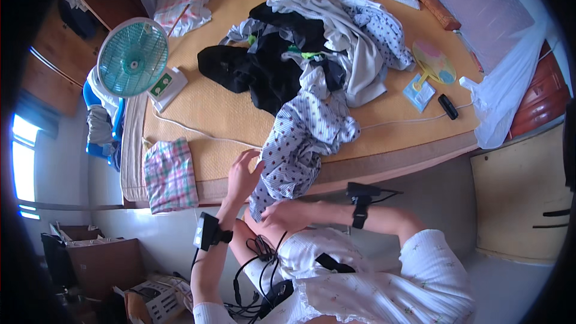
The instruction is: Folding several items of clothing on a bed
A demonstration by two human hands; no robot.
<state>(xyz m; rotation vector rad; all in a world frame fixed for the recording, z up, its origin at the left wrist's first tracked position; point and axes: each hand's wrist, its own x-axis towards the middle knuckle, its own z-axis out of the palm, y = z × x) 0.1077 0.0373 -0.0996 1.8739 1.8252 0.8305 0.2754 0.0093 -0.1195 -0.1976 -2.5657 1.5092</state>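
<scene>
A pale striped garment with small dark motifs (290,144) trails from the clothes heap over the bed's near edge to my knees. My left hand (243,175) is at its left side, fingers apart, thumb close to the cloth. Curled at the garment's lower end is my right hand (285,216), just above my thigh; its fingertips are partly hidden. Behind lies the heap, with black clothing (270,69), a light grey garment (355,58) and another striped, patterned piece (382,36).
A teal-grilled fan (133,64) stands at the bed's left, its white cord (202,134) crossing the mat (216,157). Folded checked cloth (170,173) lies at the near-left edge. To the right are a hand fan (434,60), a blue packet (418,93) and a black device (447,106).
</scene>
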